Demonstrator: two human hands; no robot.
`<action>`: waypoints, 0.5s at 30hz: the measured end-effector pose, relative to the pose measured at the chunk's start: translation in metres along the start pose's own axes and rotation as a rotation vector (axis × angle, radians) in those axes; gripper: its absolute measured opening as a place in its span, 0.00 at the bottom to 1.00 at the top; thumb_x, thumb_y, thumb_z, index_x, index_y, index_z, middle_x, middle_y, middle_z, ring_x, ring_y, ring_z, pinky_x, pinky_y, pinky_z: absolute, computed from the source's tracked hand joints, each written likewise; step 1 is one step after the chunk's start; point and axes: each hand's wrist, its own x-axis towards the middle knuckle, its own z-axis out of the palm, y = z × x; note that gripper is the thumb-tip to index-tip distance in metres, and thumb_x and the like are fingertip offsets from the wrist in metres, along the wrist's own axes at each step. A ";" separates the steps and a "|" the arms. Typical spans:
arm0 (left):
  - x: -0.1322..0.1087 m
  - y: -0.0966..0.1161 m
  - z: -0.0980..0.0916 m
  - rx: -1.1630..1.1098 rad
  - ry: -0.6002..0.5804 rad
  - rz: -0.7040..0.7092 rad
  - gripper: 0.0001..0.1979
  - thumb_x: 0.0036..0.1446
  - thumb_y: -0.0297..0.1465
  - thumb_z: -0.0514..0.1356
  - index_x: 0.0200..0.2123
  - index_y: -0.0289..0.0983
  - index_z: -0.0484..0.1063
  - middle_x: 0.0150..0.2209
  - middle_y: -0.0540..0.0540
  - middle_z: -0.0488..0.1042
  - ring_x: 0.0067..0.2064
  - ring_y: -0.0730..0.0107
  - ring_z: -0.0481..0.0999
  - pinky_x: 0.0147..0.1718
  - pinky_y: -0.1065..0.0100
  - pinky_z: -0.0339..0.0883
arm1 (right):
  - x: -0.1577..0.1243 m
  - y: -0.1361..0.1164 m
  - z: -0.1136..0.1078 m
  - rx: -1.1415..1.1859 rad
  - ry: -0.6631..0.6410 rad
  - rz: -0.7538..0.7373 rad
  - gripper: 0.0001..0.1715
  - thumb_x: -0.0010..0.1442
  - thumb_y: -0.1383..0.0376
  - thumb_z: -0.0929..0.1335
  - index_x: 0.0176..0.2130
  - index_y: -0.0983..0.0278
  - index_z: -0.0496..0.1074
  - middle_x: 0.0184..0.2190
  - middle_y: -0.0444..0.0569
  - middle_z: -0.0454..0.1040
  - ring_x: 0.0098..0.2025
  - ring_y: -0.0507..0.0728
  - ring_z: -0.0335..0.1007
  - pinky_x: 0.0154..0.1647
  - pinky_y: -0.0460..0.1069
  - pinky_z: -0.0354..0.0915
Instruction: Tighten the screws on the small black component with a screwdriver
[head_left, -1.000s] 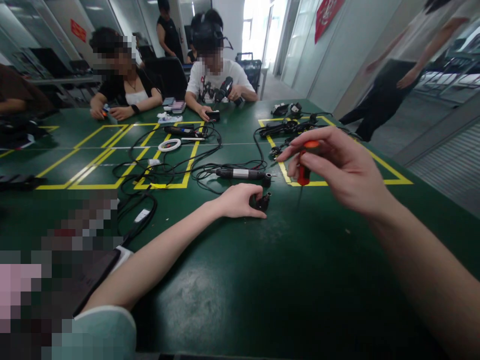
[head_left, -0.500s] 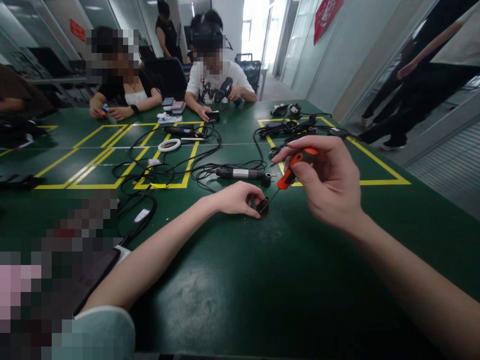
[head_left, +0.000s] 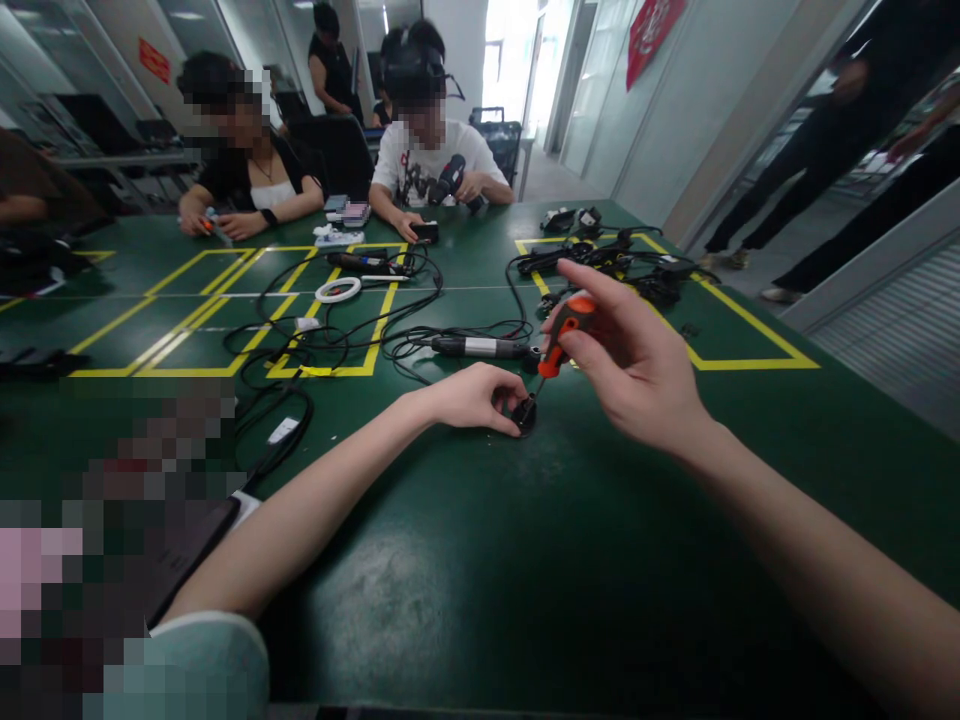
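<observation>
A small round black part (head_left: 525, 414) rests on the green table, pinched at its left side by the fingers of my left hand (head_left: 481, 396). My right hand (head_left: 634, 355) grips an orange and dark grey screwdriver (head_left: 568, 335) by its handle, index finger raised along the top. The thin shaft slants down and left, and its tip is at the black part; whether it sits in a screw is too small to tell. Just behind lies a dark pen-shaped tool (head_left: 480, 347) with a white label and a cable.
Loose black cables (head_left: 277, 340) spread across the left and middle. Black cabled gear (head_left: 600, 255) lies inside yellow tape lines at the right. A white tape ring (head_left: 338, 290) is farther back. Across the table a person (head_left: 442, 165) holds a power drill (head_left: 448, 180); another person (head_left: 251, 190) sits beside.
My right hand and the screwdriver have moved left, and the screwdriver stands more upright over the black part. My left hand stays put. People at the far right have shifted.
</observation>
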 end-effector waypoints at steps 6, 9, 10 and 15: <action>0.000 -0.002 -0.001 0.020 -0.016 0.002 0.14 0.50 0.33 0.74 0.36 0.34 0.76 0.32 0.52 0.73 0.34 0.71 0.73 0.36 0.69 0.64 | -0.001 0.002 0.000 0.218 -0.051 0.012 0.14 0.73 0.62 0.67 0.57 0.54 0.74 0.48 0.49 0.79 0.43 0.56 0.79 0.41 0.52 0.77; -0.001 -0.003 -0.001 0.030 -0.015 -0.007 0.17 0.49 0.35 0.75 0.40 0.34 0.79 0.33 0.50 0.75 0.35 0.70 0.73 0.36 0.68 0.65 | -0.001 0.000 -0.001 0.132 0.004 -0.003 0.14 0.67 0.63 0.74 0.52 0.54 0.78 0.47 0.49 0.77 0.45 0.57 0.77 0.43 0.52 0.77; -0.001 -0.003 -0.001 0.025 -0.012 -0.007 0.19 0.49 0.35 0.75 0.42 0.34 0.79 0.34 0.50 0.76 0.36 0.69 0.74 0.37 0.68 0.65 | -0.001 -0.001 -0.002 0.106 0.019 0.002 0.14 0.65 0.64 0.75 0.51 0.54 0.79 0.47 0.49 0.77 0.46 0.57 0.77 0.44 0.52 0.77; -0.001 -0.004 -0.001 -0.063 -0.034 0.001 0.15 0.52 0.34 0.74 0.42 0.33 0.81 0.34 0.49 0.79 0.35 0.70 0.75 0.39 0.68 0.66 | -0.003 -0.001 0.001 0.193 -0.016 0.048 0.20 0.72 0.64 0.69 0.60 0.51 0.75 0.48 0.48 0.80 0.44 0.57 0.80 0.45 0.54 0.79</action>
